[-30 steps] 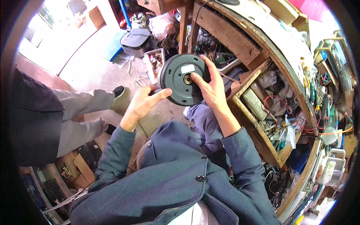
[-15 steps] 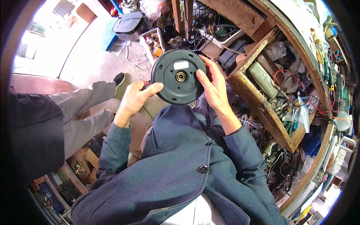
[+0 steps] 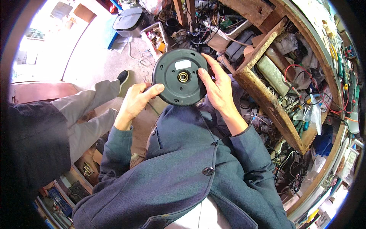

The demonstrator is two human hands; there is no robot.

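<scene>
Between my two hands, in front of my chest, is a round black disc-shaped base (image 3: 173, 86) with a brass-coloured ring at its centre, several small slots and holes, and a white label (image 3: 183, 64). My left hand (image 3: 136, 100) grips its left rim, the thumb lying on the face. On the opposite rim, my right hand (image 3: 219, 86) holds it with the thumb on the face and the fingers around the edge. The undersides of both grips are hidden behind the disc. Its flat face is turned up toward me.
An open wooden drawer (image 3: 267, 108) full of tools, wires and a metal box juts out at right. Beyond the disc stand a white bin (image 3: 154, 36) of small parts and a grey lidded container (image 3: 129, 21). Another person's legs (image 3: 89, 95) are at left.
The disc stays in both hands, with barely any shift in the grip. The drawer and surroundings sit slightly differently in view, and the other person's foot appears a little further right.
</scene>
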